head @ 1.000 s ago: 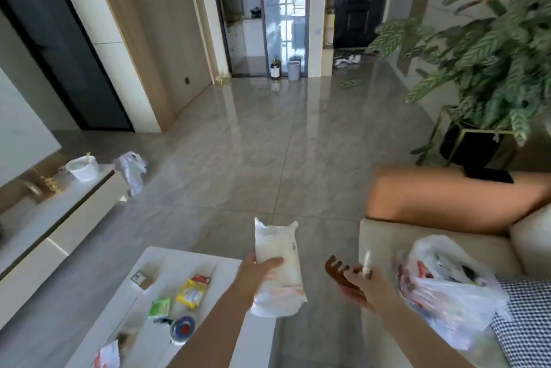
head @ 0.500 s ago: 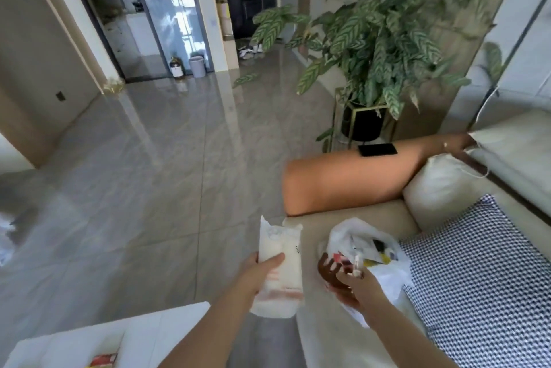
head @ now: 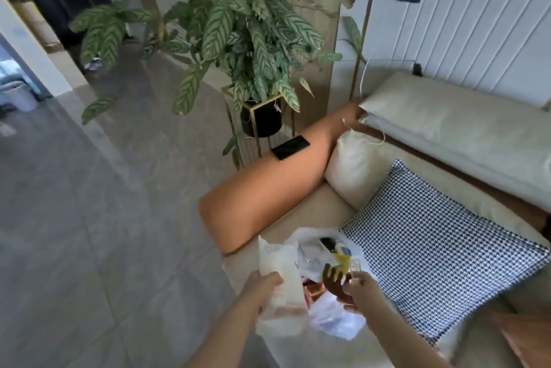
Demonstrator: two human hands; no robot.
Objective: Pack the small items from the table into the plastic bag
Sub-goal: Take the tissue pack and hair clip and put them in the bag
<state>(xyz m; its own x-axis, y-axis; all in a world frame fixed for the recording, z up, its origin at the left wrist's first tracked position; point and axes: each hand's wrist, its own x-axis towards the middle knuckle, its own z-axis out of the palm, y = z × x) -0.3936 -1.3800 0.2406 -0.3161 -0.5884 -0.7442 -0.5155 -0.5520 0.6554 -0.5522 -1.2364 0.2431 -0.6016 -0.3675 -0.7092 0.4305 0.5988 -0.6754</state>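
Observation:
A white plastic bag [head: 331, 318] lies open on the beige sofa seat [head: 298, 212], with several small items showing inside it. My left hand [head: 264, 285] grips a white soft packet [head: 283, 275] upright at the bag's left edge. My right hand [head: 359, 288] holds a dark brown comb [head: 334, 281] and a small pale item over the bag's mouth. The table is out of view.
A black-and-white houndstooth cushion [head: 432, 251] lies right of the bag. The orange armrest [head: 262, 188] carries a black phone [head: 290, 147]. A potted plant [head: 238, 25] on a gold stand is behind it. Grey tiled floor [head: 89, 218] is on the left.
The view has swung right from the table to the sofa. Both hands have carried the packet and comb to the bag, now directly over its mouth.

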